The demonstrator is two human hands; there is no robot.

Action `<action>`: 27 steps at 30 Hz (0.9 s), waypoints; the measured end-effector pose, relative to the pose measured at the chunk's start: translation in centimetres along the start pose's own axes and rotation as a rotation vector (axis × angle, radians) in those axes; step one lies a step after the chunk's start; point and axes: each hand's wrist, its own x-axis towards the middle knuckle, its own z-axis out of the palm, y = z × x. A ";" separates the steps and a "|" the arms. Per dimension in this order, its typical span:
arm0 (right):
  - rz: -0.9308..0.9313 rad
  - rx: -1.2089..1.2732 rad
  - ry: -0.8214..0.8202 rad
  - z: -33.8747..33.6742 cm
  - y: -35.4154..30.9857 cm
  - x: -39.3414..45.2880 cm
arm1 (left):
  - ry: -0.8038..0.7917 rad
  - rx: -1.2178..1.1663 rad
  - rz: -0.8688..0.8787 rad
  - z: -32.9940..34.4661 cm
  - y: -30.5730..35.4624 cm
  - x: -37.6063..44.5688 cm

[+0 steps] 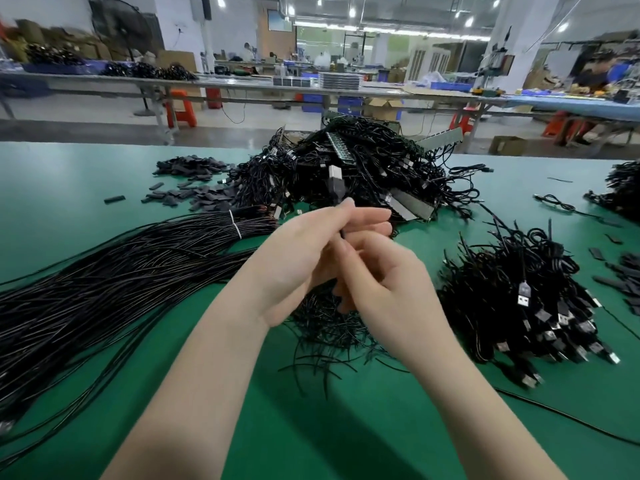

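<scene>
cable (341,234) mostly hiding between left hand (294,261) and right hand (391,292) | plug (335,180) blurring | right hand's grip not showing | wire bundle (104,278) running off left edge | far pile (621,188) getting cropped right

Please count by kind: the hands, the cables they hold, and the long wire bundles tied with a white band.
Hands: 2, left hand and right hand
Held cable: 1
Tied wire bundle: 1
Total: 4

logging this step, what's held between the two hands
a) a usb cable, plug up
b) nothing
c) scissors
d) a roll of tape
a: the left hand and right hand both pinch a black usb cable, its metal plug sticking up above the fingers.
</scene>
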 end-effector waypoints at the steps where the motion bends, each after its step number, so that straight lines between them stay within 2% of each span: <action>1: 0.008 0.021 -0.050 0.1 0.0 -0.1 | 0.006 0.007 0.012 -0.2 0.1 0.0; 6: 0.102 0.219 -0.497 -1.3 0.2 0.2 | -0.020 -0.277 0.087 -2.2 1.1 -0.3; 10: 0.279 0.154 -0.728 -3.6 1.2 0.6 | -0.251 -0.437 0.151 -2.6 1.4 -1.2; 12: 0.327 0.083 -0.707 -4.8 1.7 0.9 | -0.384 -0.458 0.145 -1.8 1.2 -1.3; 14: 0.324 0.014 -0.696 -5.7 2.2 1.1 | -0.427 -0.435 0.144 -1.1 1.0 -1.3; 18: 0.276 0.045 -0.779 -5.3 2.6 0.8 | -0.378 -0.498 0.113 -0.4 0.7 -0.8; 27: 0.319 0.184 -0.753 -5.2 2.9 1.0 | -0.250 -0.394 0.011 -1.7 1.2 -0.7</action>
